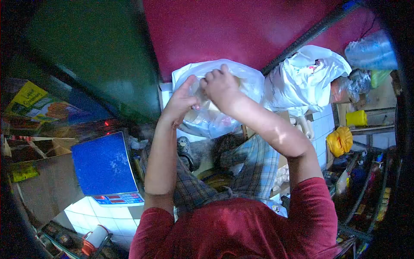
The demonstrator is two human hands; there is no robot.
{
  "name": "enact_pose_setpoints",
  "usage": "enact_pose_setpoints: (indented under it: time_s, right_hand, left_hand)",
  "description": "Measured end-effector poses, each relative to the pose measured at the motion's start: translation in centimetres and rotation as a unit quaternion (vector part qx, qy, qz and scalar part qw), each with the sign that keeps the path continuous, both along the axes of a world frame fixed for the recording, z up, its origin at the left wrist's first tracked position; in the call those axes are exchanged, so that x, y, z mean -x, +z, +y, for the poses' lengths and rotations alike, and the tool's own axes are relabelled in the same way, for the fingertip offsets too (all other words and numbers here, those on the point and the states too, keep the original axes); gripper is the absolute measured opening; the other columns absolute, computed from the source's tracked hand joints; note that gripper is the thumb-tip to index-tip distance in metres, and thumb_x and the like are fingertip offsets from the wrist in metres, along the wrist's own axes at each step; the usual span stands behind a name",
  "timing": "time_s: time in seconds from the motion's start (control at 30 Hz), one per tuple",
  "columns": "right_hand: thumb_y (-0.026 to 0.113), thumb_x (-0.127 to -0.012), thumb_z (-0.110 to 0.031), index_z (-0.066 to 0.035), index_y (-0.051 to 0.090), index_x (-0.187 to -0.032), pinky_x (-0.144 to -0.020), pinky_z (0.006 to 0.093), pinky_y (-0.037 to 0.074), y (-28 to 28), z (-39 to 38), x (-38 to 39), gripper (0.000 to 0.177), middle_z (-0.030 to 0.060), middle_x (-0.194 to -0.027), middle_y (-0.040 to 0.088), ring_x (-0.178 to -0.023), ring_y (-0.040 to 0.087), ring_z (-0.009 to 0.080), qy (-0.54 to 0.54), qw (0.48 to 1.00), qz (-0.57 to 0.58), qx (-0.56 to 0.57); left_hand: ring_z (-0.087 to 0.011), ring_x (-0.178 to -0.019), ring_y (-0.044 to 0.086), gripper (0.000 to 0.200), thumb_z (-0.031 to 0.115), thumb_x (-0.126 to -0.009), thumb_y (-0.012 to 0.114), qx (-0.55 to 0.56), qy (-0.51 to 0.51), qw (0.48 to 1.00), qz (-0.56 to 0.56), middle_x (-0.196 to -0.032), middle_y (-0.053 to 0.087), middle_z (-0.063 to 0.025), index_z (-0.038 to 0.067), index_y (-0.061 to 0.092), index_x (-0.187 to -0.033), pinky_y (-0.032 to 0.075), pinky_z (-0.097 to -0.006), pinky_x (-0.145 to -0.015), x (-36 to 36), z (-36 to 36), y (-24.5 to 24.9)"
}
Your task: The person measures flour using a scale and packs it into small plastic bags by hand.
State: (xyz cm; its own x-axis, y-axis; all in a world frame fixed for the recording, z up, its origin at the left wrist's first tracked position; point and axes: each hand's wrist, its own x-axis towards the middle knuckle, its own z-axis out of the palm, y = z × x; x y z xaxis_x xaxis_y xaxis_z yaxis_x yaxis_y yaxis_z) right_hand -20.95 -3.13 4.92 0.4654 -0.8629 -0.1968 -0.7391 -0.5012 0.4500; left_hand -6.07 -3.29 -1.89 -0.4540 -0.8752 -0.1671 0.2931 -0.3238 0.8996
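An open white plastic bag (252,80) lies in front of me, with several small clear plastic packets (211,123) in it. Over its left side is my left hand (183,100), thumb and fingers closed around part of a small clear plastic bag (194,88). My right hand (220,88) is just to the right of it, above the white bag, with its fingers curled toward the same clear plastic. Whether the right fingers grip anything is hidden by the hand itself.
A blue-topped scale (103,166) stands at the left. A full white bag (302,82) sits to the right, near a yellow bag (339,141). Red (215,30) and green (95,47) panels rise ahead. A jug (95,238) is at lower left.
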Motion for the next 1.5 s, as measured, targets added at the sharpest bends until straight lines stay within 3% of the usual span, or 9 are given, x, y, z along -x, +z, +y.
enact_pose_setpoints:
  time_s: [0.17, 0.3, 0.6, 0.7, 1.0, 1.23, 1.3, 1.4, 1.5]
  right_hand:
    - [0.053, -0.079, -0.018, -0.011, 0.054, -0.11, -0.091, 0.0443, 0.031, 2.5, 0.6, -0.3, 0.032, 0.0069, -0.101, 0.056, -0.1, 0.051, 0.0219, 0.04, 0.995, 0.017, 0.091]
    - [0.051, -0.079, -0.016, -0.011, 0.054, -0.108, -0.087, 0.0443, 0.033, 4.0, 1.3, 4.1, 0.029, 0.0072, -0.102, 0.056, -0.1, 0.052, 0.0215, -0.108, 0.991, -0.057, 0.053]
    - [0.04, -0.09, -0.031, -0.012, 0.049, -0.12, -0.092, 0.0445, 0.033, -15.1, -5.9, 10.9, 0.036, 0.0088, -0.117, 0.054, -0.11, 0.05, 0.0269, -0.378, 0.918, 0.057, -0.111]
    - [0.05, -0.084, -0.028, -0.012, 0.047, -0.126, -0.099, 0.0478, 0.029, -24.5, -9.1, 11.8, 0.045, 0.0097, -0.13, 0.046, -0.121, 0.041, 0.0277, -0.287, 0.927, -0.148, 0.19]
    - [0.053, -0.08, -0.034, -0.011, 0.044, -0.129, -0.106, 0.0439, 0.024, -25.9, -9.2, 8.8, 0.054, 0.0128, -0.136, 0.039, -0.127, 0.033, 0.0297, -0.268, 0.925, -0.256, -0.084]
    - [0.056, -0.076, -0.044, -0.012, 0.047, -0.126, -0.102, 0.0445, 0.025, -28.9, -11.8, 0.7, 0.06, 0.0122, -0.131, 0.044, -0.124, 0.036, 0.0315, -0.32, 0.743, -0.558, -0.184]
    - [0.06, -0.073, -0.046, -0.012, 0.048, -0.124, -0.101, 0.0466, 0.026, -28.9, -10.4, 2.1, 0.062, 0.0123, -0.128, 0.047, -0.122, 0.039, 0.0305, -0.281, 0.833, -0.46, -0.124]
    - [0.068, -0.066, -0.042, -0.012, 0.049, -0.122, -0.097, 0.0516, 0.027, -26.0, -9.8, 6.0, 0.066, 0.0132, -0.121, 0.053, -0.115, 0.047, 0.0285, -0.354, 0.822, -0.356, -0.269]
    - [0.07, -0.063, -0.033, -0.01, 0.049, -0.121, -0.097, 0.048, 0.028, -23.9, -6.3, 10.0, 0.067, 0.015, -0.114, 0.057, -0.11, 0.052, 0.0273, -0.348, 0.75, -0.524, -0.205]
  left_hand:
    - [-0.0142, -0.077, 0.055, 0.079, -0.007, -0.065, 0.052, -0.015, 0.011, 1.0, 0.021, -0.127, 0.042, -0.0127, -0.001, 0.023, -0.138, 0.046, -0.026, -0.061, -1.1, -0.5, -1.4]
    - [-0.0157, -0.079, 0.056, 0.077, -0.007, -0.065, 0.052, -0.033, 0.025, 0.999, -0.002, -0.132, 0.04, -0.0122, -0.001, 0.027, -0.137, 0.047, -0.0254, -0.062, -1.9, -0.5, -1.4]
    - [-0.0152, -0.083, 0.055, 0.082, 0.012, -0.062, 0.064, -0.028, -0.08, 0.994, -0.064, -0.13, 0.043, -0.0128, 0.0, 0.031, -0.136, 0.047, -0.0248, -0.066, -3.3, 0.9, 0.0]
    - [-0.0117, -0.075, 0.053, 0.082, 0.006, -0.064, 0.061, -0.028, -0.091, 0.992, -0.083, -0.119, 0.047, -0.0103, 0.003, 0.027, -0.138, 0.045, -0.0244, -0.064, -3.6, 0.7, 0.3]
    - [-0.0095, -0.071, 0.05, 0.08, -0.006, -0.068, 0.054, -0.055, -0.107, 0.988, -0.098, -0.112, 0.051, -0.0078, 0.005, 0.022, -0.141, 0.043, -0.0231, -0.063, -3.4, -0.7, 0.0]
    - [-0.0163, -0.113, 0.042, 0.083, -0.005, -0.065, 0.056, -0.018, -0.137, 0.978, -0.156, -0.14, 0.032, -0.0083, 0.004, 0.022, -0.14, 0.038, -0.0283, -0.091, -2.8, -1.3, -0.4]
    - [-0.0166, -0.12, 0.036, 0.082, -0.005, -0.065, 0.057, -0.002, -0.134, 0.978, -0.162, -0.14, 0.031, -0.0084, 0.003, 0.023, -0.14, 0.033, -0.0298, -0.097, -2.7, -1.5, -0.5]
    - [-0.0167, -0.118, 0.039, 0.081, -0.004, -0.065, 0.057, -0.014, -0.122, 0.98, -0.153, -0.138, 0.034, -0.0096, 0.003, 0.025, -0.139, 0.036, -0.0298, -0.095, -2.4, -1.5, 0.1]
    - [-0.0163, -0.101, 0.05, 0.081, -0.004, -0.064, 0.057, -0.015, -0.104, 0.984, -0.143, -0.131, 0.041, -0.0115, 0.003, 0.027, -0.139, 0.044, -0.0282, -0.083, -1.8, -1.1, 0.7]
